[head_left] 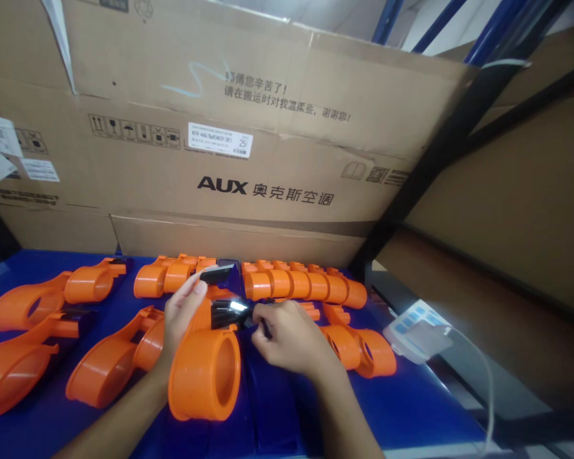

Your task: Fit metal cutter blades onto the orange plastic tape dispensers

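Observation:
My left hand (182,312) is closed around the upper part of an orange tape dispenser (179,386), its round ring hanging toward me in front of my wrist. A black toothed cutter piece (216,275) shows at my left fingertips; whether it is joined to the dispenser I cannot tell. Just right of it, my right hand (287,335) is curled with fingers pressed together. Shiny black pieces (227,311) lie between the two hands, beside the right fingertips. What the right fingers grip is hidden.
Several more orange tape dispensers (100,370) lie on the blue surface (402,414) at left, and a row of them (299,285) at the back. A white power strip (418,328) with a cable is at right. A big cardboard box (172,185) stands behind, beside a dark rack post (411,172).

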A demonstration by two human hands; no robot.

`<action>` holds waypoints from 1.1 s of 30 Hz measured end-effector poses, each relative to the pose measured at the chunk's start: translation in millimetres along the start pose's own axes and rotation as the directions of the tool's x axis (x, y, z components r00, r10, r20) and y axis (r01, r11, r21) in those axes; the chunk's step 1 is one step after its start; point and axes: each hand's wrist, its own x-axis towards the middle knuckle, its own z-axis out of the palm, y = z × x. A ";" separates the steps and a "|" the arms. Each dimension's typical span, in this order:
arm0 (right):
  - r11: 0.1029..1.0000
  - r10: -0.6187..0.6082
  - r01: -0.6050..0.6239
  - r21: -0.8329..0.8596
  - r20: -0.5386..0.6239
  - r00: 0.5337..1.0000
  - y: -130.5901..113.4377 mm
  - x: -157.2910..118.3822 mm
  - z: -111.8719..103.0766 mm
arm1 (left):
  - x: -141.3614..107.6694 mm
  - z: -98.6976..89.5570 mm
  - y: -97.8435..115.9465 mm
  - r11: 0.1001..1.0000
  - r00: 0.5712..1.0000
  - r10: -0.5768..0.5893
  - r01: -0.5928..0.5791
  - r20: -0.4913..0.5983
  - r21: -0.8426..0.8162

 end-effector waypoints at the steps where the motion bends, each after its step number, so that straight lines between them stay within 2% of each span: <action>1: 1.000 0.003 -0.003 0.002 -0.005 1.000 0.6 0.1 0.3 | -0.3 1.4 2.1 1.000 1.000 -0.018 0.018 0.019 -0.019; 5: 1.000 0.025 -0.026 -0.012 -0.025 0.999 1.9 -0.9 0.6 | -2.5 3.5 8.2 0.992 0.992 -0.079 0.088 0.103 -0.088; 9: 1.000 0.026 -0.026 -0.008 -0.062 0.998 2.6 -2.1 0.6 | -3.6 4.7 13.7 0.993 0.993 -0.084 0.091 0.089 -0.074; 13: 0.998 -0.020 0.031 0.048 -0.213 0.977 5.2 -1.7 3.7 | -2.4 4.5 11.3 0.996 0.992 -0.072 0.077 0.108 -0.039; 16: 0.985 -0.051 0.107 0.134 -0.369 0.928 6.5 -0.5 8.3 | -2.6 4.2 3.4 0.996 0.987 -0.076 0.082 0.145 -0.036; 19: 0.972 -0.081 0.171 0.161 -0.453 0.888 5.2 1.0 12.3 | -4.6 5.1 -5.4 0.995 0.975 -0.073 0.087 0.210 -0.059; 23: 0.966 -0.147 0.224 0.127 -0.445 0.884 1.9 3.5 15.5 | -6.0 6.8 -14.5 0.986 0.958 -0.131 0.153 0.255 -0.068; 26: 0.977 -0.138 0.196 0.082 -0.459 0.878 0.8 5.7 18.3 | -6.3 7.7 -19.1 0.978 0.938 -0.183 0.205 0.296 -0.044; 29: 0.981 -0.152 0.191 0.037 -0.468 0.871 0.2 6.9 21.3 | -6.9 9.2 -20.6 0.978 0.913 -0.200 0.210 0.356 0.013; 33: 0.980 -0.177 0.200 -0.002 -0.478 0.861 -1.8 6.2 23.4 | -6.1 11.4 -18.3 0.980 0.905 -0.195 0.193 0.379 0.041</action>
